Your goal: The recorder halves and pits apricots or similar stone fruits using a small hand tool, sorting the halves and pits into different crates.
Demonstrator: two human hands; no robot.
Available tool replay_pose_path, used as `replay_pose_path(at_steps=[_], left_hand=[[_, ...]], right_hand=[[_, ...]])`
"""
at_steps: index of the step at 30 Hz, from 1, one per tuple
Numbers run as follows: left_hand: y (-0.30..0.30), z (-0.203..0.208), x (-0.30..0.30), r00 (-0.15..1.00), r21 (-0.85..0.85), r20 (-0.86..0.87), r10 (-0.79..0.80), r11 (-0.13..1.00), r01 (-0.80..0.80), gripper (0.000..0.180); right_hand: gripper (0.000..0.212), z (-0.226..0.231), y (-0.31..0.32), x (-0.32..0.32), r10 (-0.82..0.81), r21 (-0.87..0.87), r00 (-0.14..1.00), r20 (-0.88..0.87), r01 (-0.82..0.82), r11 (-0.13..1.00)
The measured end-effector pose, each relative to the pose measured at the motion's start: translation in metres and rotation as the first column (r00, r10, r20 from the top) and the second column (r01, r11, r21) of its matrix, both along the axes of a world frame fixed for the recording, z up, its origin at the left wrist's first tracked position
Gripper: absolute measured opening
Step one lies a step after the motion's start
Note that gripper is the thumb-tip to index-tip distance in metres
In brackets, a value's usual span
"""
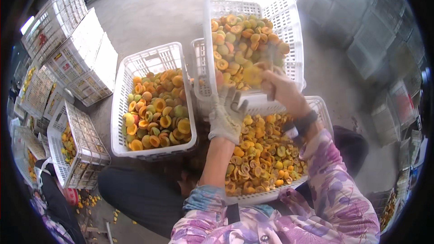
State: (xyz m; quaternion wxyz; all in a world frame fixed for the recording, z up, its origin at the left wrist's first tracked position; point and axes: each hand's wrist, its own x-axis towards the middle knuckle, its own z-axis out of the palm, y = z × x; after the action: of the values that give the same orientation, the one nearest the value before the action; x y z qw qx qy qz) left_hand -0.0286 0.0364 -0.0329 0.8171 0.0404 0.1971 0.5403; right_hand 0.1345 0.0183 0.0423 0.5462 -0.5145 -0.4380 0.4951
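Note:
My left hand (227, 114), in a pale work glove, has its fingers spread at the near wall of the upper white crate (296, 40). Nothing shows in its grasp. My right hand (282, 91) is bare and smeared by motion over that crate's near right side. Its fingers are curled around a thin upright thing too blurred to name. Just left of them is a blurred yellow fruit half (253, 76). Halved orange-yellow stone fruit (242, 34), like apricots or peaches, fills the upper crate. Below my hands, smaller yellow-brown fruit pieces (260, 158) lie in the lap-side crate (323, 110).
Another white crate (116, 122) of hollowed fruit halves stands at left. Stacked crates (81, 45) rise farther left, with a tilted crate (81, 144) nearer. More stacks (384, 40) line the right. Fruit scraps (88, 201) litter the floor at lower left, near another person's leg (56, 199).

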Motion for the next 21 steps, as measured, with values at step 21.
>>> replay_pose_path(at_steps=[21], left_hand=[[-0.037,0.048,0.001,0.946,0.232,-0.245,0.212,0.960,-0.155,0.049]], right_hand=[[0.032,-0.033,-0.066,-0.087,-0.379,0.361,0.325,0.867,0.116,0.925]])
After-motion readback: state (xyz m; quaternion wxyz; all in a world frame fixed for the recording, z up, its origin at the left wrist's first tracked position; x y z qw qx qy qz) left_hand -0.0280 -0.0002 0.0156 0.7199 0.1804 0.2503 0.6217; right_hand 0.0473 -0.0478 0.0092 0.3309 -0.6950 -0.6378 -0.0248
